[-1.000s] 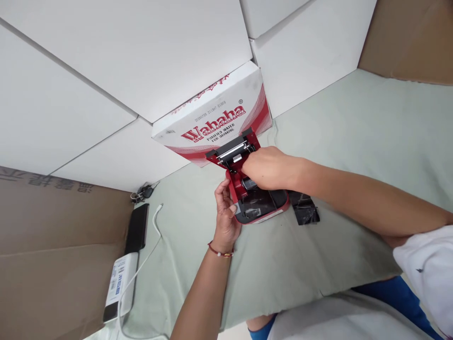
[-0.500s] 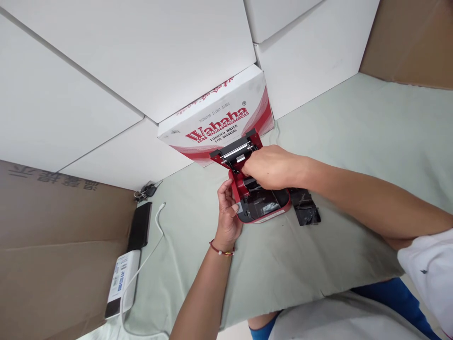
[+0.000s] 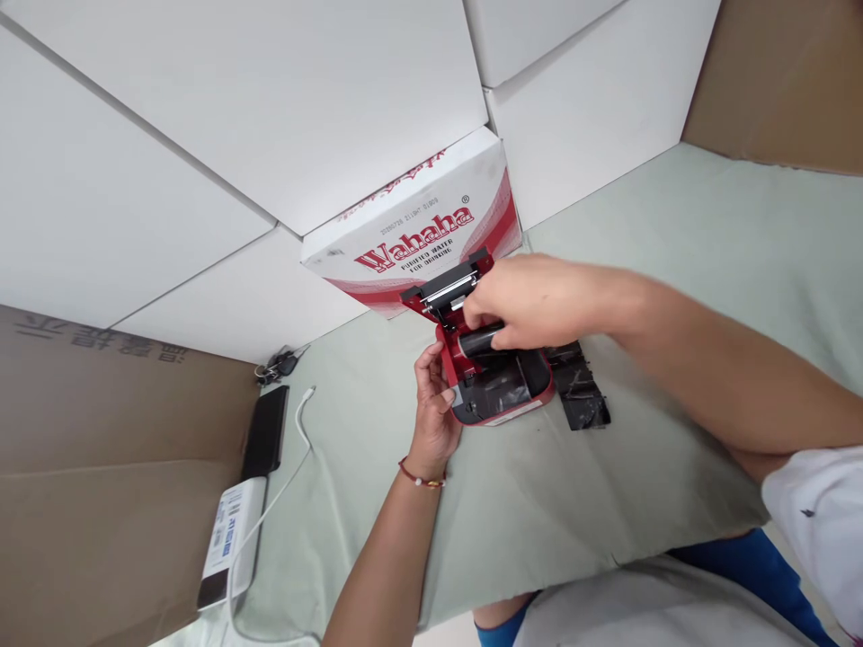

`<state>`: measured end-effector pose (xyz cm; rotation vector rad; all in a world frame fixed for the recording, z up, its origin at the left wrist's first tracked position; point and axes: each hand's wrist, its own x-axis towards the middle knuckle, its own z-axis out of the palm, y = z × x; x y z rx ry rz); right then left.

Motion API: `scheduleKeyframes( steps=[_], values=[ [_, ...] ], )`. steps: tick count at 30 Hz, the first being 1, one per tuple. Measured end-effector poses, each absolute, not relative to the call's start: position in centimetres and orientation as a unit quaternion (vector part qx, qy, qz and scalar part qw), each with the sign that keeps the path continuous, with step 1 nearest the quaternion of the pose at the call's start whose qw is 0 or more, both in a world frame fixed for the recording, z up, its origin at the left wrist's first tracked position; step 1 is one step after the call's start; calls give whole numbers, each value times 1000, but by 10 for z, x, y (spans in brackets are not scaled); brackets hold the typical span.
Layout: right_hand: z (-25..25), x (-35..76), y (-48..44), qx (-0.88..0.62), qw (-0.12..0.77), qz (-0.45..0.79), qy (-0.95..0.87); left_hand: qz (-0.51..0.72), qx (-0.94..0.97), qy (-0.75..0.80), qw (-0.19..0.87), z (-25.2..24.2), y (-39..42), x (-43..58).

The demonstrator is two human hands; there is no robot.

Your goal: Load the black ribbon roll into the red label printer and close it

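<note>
A red and black device (image 3: pixel 502 409) lies on the green cloth, its hinged lid (image 3: pixel 449 286) raised and showing a silver bar and a black roller. My left hand (image 3: pixel 435 404) grips the device's left side, thumb on the grey corner. Over the opened part is my right hand (image 3: pixel 522 301), fingers curled round the right end of a black roll (image 3: pixel 480 341) that sits inside the device. A crinkled black strip (image 3: pixel 583 395) lies on the cloth at the device's right side.
A Wahaha carton (image 3: pixel 418 225) stands behind the device against white panels (image 3: pixel 222 99). At left are keys (image 3: pixel 280 364), a black phone-like slab (image 3: pixel 265 429), a white box (image 3: pixel 233 535) and a white cable (image 3: pixel 303 422). Cardboard (image 3: pixel 121 476) borders the left side, more cardboard (image 3: pixel 782 81) the right.
My right hand has risen slightly and turned, and more of the black roll now shows. My left hand and the device have stayed in place.
</note>
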<state>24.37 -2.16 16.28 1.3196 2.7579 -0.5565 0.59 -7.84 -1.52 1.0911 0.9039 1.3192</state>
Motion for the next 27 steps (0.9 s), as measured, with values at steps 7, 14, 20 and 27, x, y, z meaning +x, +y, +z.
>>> scheduleKeyframes(
  steps=[7,14,20,27],
  values=[
    [166,324,8,510,57,-200,835,558,467,376,573,-18,-78,4],
    [107,304,51,536,229,-232,778,557,467,386,568,-20,-76,0],
    [107,275,37,448,208,-218,842,555,466,383,573,-18,-76,0],
    [116,271,24,421,229,-211,852,560,462,377,575,-18,-77,2]
  ],
)
